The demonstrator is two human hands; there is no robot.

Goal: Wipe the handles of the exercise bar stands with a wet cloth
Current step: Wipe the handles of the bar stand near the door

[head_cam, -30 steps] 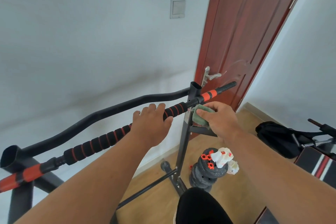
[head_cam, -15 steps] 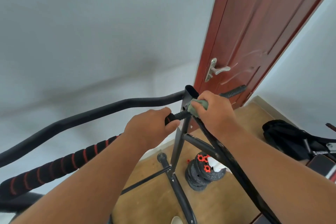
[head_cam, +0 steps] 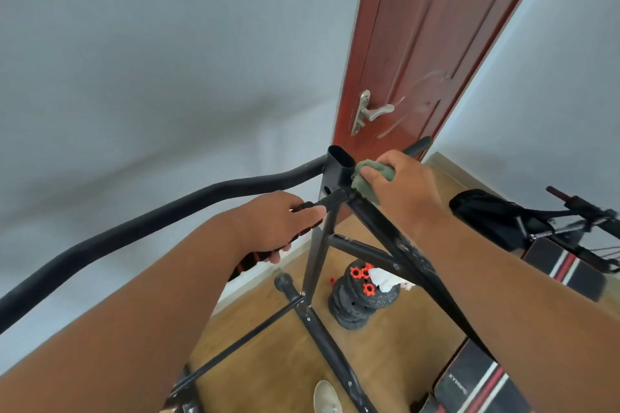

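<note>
Left hand (head_cam: pixel 275 225) wrapped tight around the ribbed bar (head_cam: pixel 330 198), right hand (head_cam: pixel 399 184) clamping a green cloth (head_cam: pixel 364 183) by the stand's upright post (head_cam: pixel 335 174).

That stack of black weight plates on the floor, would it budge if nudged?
Probably not easily: the stack of black weight plates with red collars looks dense and heavy for its size. The plates lie flat on the wooden floor, so rolling seems unlikely, though the slightly uneven stack might slide apart.

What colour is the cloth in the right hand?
The cloth is a dull green; the head view shows it bunched under the right hand.
</note>
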